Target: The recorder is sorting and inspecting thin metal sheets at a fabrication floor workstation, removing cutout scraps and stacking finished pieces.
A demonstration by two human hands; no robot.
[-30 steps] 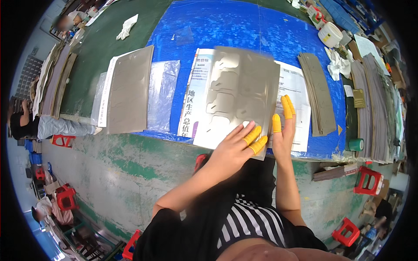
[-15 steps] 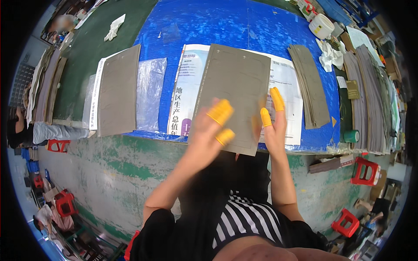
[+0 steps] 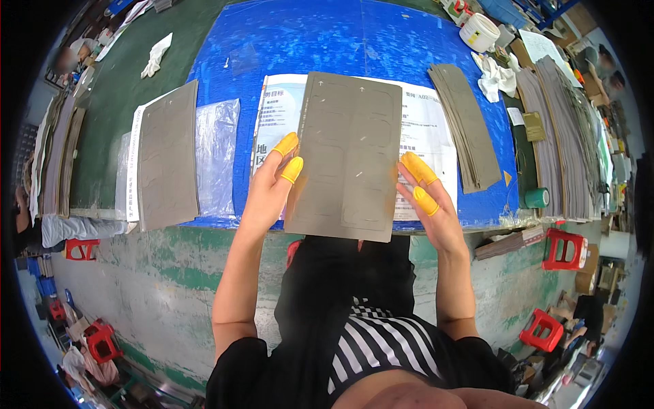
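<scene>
A dark grey-brown rectangular board or sheet with faint cut outlines and small white arrows lies over printed newspaper. Its lower end overhangs the table's front edge. My left hand is at the board's left edge, fingers stretched and apart, yellow finger cots on two fingertips. Opposite it, my right hand rests along the right edge, also with yellow cots and fingers extended. Neither thumb laps over the board's top face. Whether any lower fingers reach under the board cannot be made out.
Similar sheets are piled to the right and left, the left ones beside clear plastic film. Blue covering lies on the table. A white tub, white gloves and a green tape roll stand at right.
My left hand has moved off the board's face to its left edge. My right hand has turned its fingers inward against the right edge. The board sits straighter; the view has shifted slightly.
</scene>
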